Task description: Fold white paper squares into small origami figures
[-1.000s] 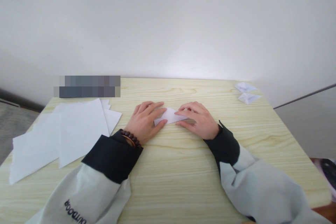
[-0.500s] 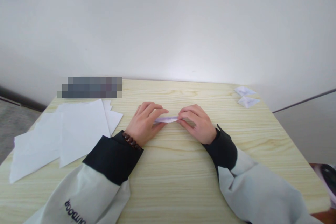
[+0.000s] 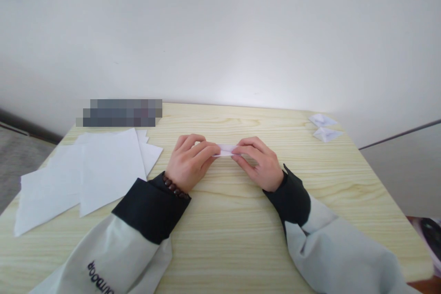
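Observation:
A small folded piece of white paper [image 3: 226, 149] sits between my two hands at the middle of the light wooden table [image 3: 227, 220]. My left hand [image 3: 190, 162] pinches its left end with curled fingers; a dark bead bracelet is on that wrist. My right hand [image 3: 259, 161] pinches the right end, fingers bent over it. Most of the paper is hidden under my fingers.
A loose stack of white sheets [image 3: 86, 172] lies on the table's left side. Two small folded paper shapes [image 3: 323, 127] rest at the far right corner. A blurred dark patch [image 3: 120, 112] sits at the table's far left edge. A white wall stands behind.
The paper, a wider flat strip a second ago, is now narrower and gathered between my fingers. Both hands have drawn closer together and curled tighter.

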The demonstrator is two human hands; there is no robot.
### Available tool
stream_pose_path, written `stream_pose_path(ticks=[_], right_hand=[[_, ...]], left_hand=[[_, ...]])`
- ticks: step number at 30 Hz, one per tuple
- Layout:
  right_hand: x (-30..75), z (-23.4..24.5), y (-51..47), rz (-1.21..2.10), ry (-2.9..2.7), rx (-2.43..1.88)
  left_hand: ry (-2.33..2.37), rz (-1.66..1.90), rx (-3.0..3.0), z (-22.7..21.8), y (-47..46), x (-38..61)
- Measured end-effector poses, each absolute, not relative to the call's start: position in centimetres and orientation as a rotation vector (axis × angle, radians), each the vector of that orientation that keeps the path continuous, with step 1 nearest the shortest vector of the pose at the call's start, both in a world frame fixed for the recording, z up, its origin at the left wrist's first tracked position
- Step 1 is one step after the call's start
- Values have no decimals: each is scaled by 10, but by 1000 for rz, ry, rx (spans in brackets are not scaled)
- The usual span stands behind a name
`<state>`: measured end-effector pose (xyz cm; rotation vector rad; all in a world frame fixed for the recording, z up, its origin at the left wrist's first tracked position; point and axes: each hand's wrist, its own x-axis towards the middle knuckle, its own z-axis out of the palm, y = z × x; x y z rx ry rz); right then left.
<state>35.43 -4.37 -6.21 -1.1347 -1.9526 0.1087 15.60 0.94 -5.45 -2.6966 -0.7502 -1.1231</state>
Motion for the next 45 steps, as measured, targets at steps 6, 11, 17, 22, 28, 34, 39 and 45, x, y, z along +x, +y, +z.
stream_pose_path(ticks=[6,11,17,22,28,34,39,45], right_hand=[[353,-58,-46,153,-1959,-1071],[353,-59,-46,234,-1872,-1112],[356,-62,-47,81,-1728,-1102],[355,-62,-47,-21,-1790,-1078],[355,-64,-47,-15,-1803,-1118],[354,-63,-47,48,-1816,-1138],[354,-69,-47,122,-1830,-1140],[355,-66,-46,94,-1822,-1159]], left_hand=[[-688,-1151,-2799,-57,9,158],[-596,-1218,-2918,-57,5,159],[-902,-1280,-2978,-55,-2,158],[-1145,-1304,-2984,-54,-3,157],[-1127,-1320,-3066,-52,-5,158],[-912,-1316,-3098,-51,-2,158],[-709,-1258,-2986,-55,3,158],[-785,-1221,-2918,-59,4,157]])
